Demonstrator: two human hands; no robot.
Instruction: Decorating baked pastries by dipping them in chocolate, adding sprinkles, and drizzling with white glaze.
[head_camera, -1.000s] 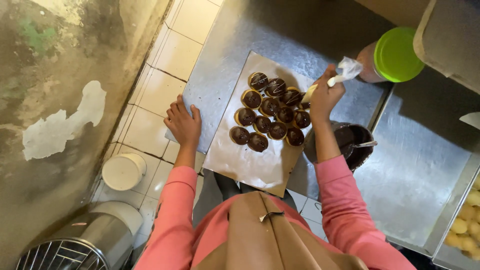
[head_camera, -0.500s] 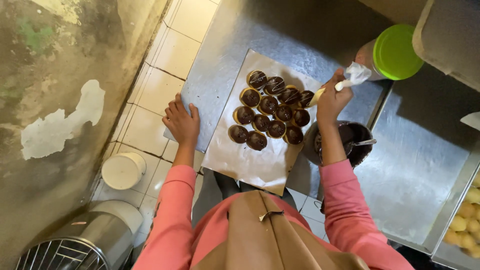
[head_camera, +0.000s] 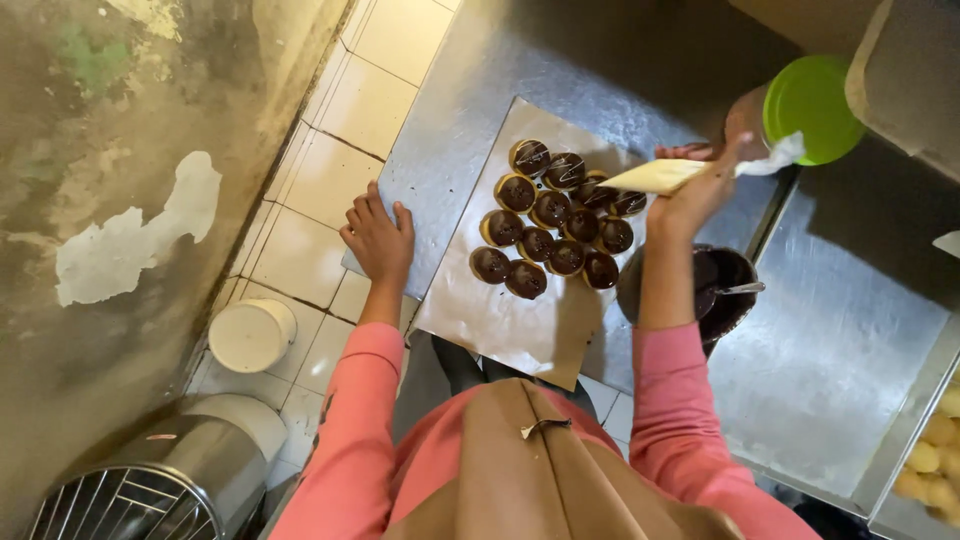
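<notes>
Right hand (head_camera: 700, 190) closed in a grip around a cream-coloured piping bag (head_camera: 660, 176), nozzle end pointing left over the far right of the chocolate-topped pastries (head_camera: 555, 220). Left hand (head_camera: 378, 238) flat and open, gripping nothing, fingers spread on the near left edge of the steel table (head_camera: 450, 110), just left of the parchment sheet (head_camera: 500, 320). About 12 round pastries clustered on the far half of that sheet, dark glaze on top, some with thin pale lines. Just right of the sheet, below the right forearm, a dark bowl (head_camera: 715, 290) of chocolate with a spoon handle sticking out. Farther right and far, a container with a green lid (head_camera: 810, 108). At the near right corner, a tray of pale yellow pieces (head_camera: 935, 460). Left of the table, tiled floor with a white bucket (head_camera: 250, 335) and a metal drum (head_camera: 160, 480).
</notes>
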